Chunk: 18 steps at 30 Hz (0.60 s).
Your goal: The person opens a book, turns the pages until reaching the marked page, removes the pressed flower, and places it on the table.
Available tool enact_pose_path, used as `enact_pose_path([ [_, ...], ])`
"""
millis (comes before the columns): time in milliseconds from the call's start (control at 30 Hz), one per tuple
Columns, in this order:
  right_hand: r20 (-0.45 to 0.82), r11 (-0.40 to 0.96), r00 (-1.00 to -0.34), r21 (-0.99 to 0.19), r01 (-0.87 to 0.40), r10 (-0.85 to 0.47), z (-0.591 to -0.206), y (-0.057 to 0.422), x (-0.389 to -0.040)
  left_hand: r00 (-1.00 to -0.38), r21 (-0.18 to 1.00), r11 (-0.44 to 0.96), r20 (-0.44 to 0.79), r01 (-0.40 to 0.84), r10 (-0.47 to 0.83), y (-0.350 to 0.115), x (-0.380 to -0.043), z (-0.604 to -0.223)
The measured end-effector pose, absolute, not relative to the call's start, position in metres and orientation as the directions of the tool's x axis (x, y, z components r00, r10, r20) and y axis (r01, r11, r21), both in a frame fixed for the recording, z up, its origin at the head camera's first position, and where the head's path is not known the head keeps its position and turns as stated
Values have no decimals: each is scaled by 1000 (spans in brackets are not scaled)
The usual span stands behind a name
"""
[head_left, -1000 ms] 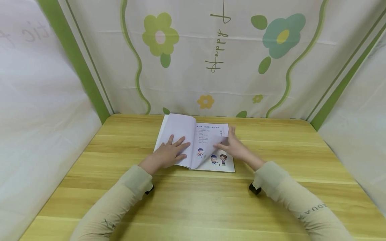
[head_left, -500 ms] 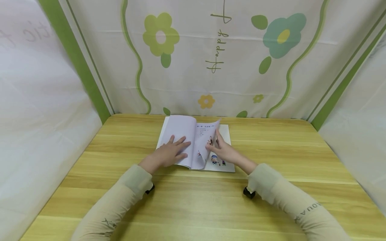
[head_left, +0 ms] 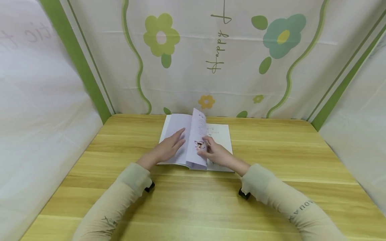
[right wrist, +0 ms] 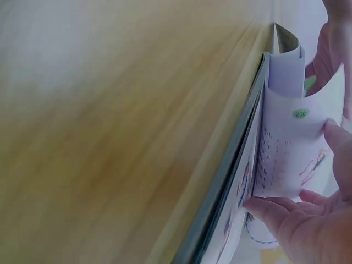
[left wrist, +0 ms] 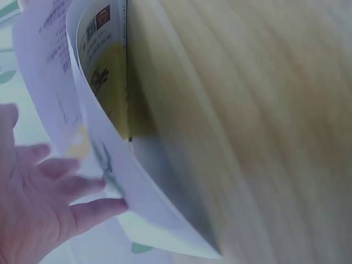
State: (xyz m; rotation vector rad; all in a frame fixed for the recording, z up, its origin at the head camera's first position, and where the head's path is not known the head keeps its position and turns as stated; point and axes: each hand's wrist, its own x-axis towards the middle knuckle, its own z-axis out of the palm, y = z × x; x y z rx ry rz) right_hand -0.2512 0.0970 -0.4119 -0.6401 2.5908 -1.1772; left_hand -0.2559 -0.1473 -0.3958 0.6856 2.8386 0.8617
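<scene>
In the head view, a picture book [head_left: 219, 137] lies spread at the back of the table. One of its leaves [head_left: 196, 134] stands curled up near the middle, with text and a small drawn figure on the visible face. My right hand [head_left: 218, 154] touches that face, thumb and fingers apart. In the right wrist view, the thumb tip rests on the leaf [right wrist: 289, 137] near its free edge. My left hand [head_left: 164, 149] is over the left-hand page [head_left: 176, 125], fingers extended and tilted. The left wrist view shows its thumb tip right at the paper edge [left wrist: 124, 181].
The wooden table [head_left: 193, 204] reaches back to a white fabric wall [head_left: 193, 43] with printed flowers, close behind the book. More fabric walls stand at left and right. A dark wrist device [head_left: 244, 194] shows below the right cuff, another device [head_left: 149, 187] below the left.
The right hand has moved left, raising and curling the leaf from the right side toward the middle. My left hand, spread flat on the left page before, has tilted up with its fingers closer together.
</scene>
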Motion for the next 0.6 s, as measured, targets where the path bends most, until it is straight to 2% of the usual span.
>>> enact_pose_path([
  [167, 3, 617, -860, -695, -368, -510, -412, 91, -250, -894, 534, 739, 75, 410, 441, -143, -255, -396],
  [333, 12, 648, -845, -636, -419, -535, -412, 87, -248, -868, 441, 760, 101, 478, 487, -137, -255, -396],
  [433, 31, 660, -837, -600, -452, -546, -412, 85, -247, -857, 401, 770, 84, 496, 508, -133, -255, -397],
  [600, 75, 643, -834, -600, -476, -547, -408, 84, -246, -861, 404, 784, 20, 472, 508, -127, -254, -395],
])
